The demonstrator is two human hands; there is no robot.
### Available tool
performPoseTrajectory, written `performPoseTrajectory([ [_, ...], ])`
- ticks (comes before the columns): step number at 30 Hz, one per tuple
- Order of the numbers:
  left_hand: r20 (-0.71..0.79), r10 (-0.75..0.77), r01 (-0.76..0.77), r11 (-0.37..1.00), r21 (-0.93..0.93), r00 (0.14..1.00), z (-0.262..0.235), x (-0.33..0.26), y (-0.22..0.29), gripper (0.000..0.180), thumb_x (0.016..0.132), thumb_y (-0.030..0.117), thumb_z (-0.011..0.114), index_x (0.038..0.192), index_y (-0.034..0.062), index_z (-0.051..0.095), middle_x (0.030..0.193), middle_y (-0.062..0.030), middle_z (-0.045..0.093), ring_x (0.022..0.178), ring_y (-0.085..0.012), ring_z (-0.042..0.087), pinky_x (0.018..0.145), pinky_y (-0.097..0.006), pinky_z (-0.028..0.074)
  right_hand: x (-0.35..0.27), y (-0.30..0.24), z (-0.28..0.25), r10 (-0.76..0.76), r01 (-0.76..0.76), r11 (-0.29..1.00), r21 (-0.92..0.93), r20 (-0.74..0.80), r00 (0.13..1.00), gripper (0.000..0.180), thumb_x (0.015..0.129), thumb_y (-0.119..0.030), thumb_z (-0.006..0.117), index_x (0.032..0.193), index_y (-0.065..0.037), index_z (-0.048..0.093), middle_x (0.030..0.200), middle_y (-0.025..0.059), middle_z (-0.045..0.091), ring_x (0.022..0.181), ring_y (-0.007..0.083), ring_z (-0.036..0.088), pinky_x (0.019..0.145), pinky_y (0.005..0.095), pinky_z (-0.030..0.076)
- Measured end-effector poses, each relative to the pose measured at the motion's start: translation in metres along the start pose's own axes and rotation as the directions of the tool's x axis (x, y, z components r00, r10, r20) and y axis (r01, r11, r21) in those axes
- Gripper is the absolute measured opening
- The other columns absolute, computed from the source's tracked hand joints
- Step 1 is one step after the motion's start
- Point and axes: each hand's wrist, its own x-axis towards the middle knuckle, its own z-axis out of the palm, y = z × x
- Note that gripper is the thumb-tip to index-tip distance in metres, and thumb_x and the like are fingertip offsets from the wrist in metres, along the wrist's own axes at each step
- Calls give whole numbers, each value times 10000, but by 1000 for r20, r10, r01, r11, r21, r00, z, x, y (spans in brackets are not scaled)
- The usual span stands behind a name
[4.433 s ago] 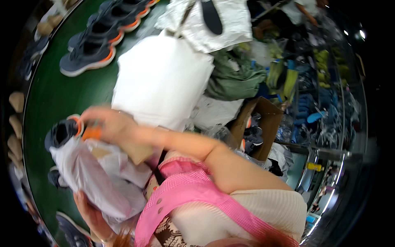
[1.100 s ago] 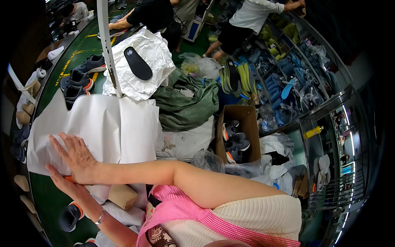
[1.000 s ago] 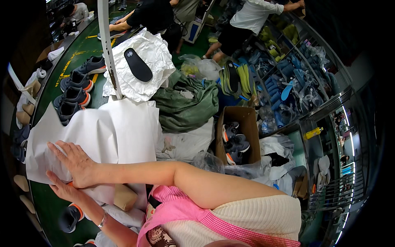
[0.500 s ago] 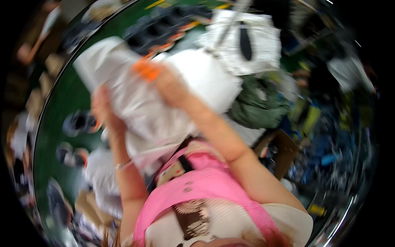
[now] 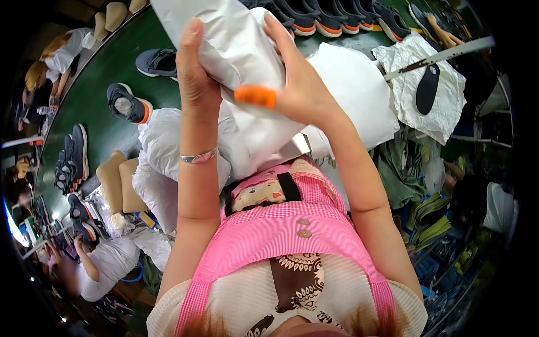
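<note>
A large sheet of thin white wrapping paper point(image 5: 236, 48), creased and bulging, is between my hands above the table. My left hand point(image 5: 197, 76) grips its left side, thumb pointing up and away. On the right side, my right hand point(image 5: 297, 84) has its fingers around the paper's far edge. An orange finger cover point(image 5: 255, 96) is on my right thumb, which lies across the paper's front. Whether anything is wrapped inside cannot be seen. Just right of my right hand lies a pile of flat white sheets point(image 5: 359, 106).
A row of dark sneakers point(image 5: 331, 17) with orange soles stands at the far side. Left lie a single sneaker point(image 5: 128, 104), white plastic bags point(image 5: 160, 168) and tan inserts point(image 5: 112, 177). A black insole point(image 5: 428, 90) rests on crumpled paper point(image 5: 396, 59). Co-workers sit left and right.
Both hands and the white paper have shifted right and farther away in the picture. The view has turned and sharpened, and my hands keep hold of the paper.
</note>
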Motion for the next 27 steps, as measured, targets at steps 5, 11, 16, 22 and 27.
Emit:
performPoseTrajectory([
  [5,-176,-4,5,1000,4,984,-10,-2,8,440,848,336,633,1135,6,579,1059,-83,645,953,-192,630,872,-320,491,-16,-8,1,114,-108,993,-50,145,983,1165,569,-453,824,1434,42,220,1376,278,402,1281,378,414,1049,375,345],
  [11,-228,14,17,991,134,974,-8,-2,14,387,881,286,626,1155,17,574,1098,-66,634,1017,-163,598,900,-303,466,-14,3,13,263,-277,961,20,251,931,1088,589,-302,850,1469,-83,248,1387,182,446,1257,289,471,1002,344,394],
  [16,-155,54,-41,996,82,986,-21,1,23,375,900,302,595,1129,5,590,1089,-52,633,981,-153,597,914,-297,442,-15,14,4,180,-204,975,85,227,957,1006,639,-372,780,1457,-77,274,1315,208,510,1219,322,501,971,349,414],
  [22,-57,27,-14,977,214,998,-39,-2,28,350,866,270,611,1079,-8,627,1027,-65,656,940,-154,616,866,-274,456,-12,29,-14,55,-102,986,130,328,943,887,726,-427,719,1434,-59,333,1357,159,488,1281,235,442,1023,334,374],
  [27,-43,-24,26,999,35,999,-35,-6,31,370,883,295,525,1099,1,588,1086,-67,629,990,-165,591,904,-294,440,-2,36,-2,22,-92,915,393,179,984,620,897,-528,528,1241,-12,531,1154,106,588,1098,158,522,923,262,415],
])
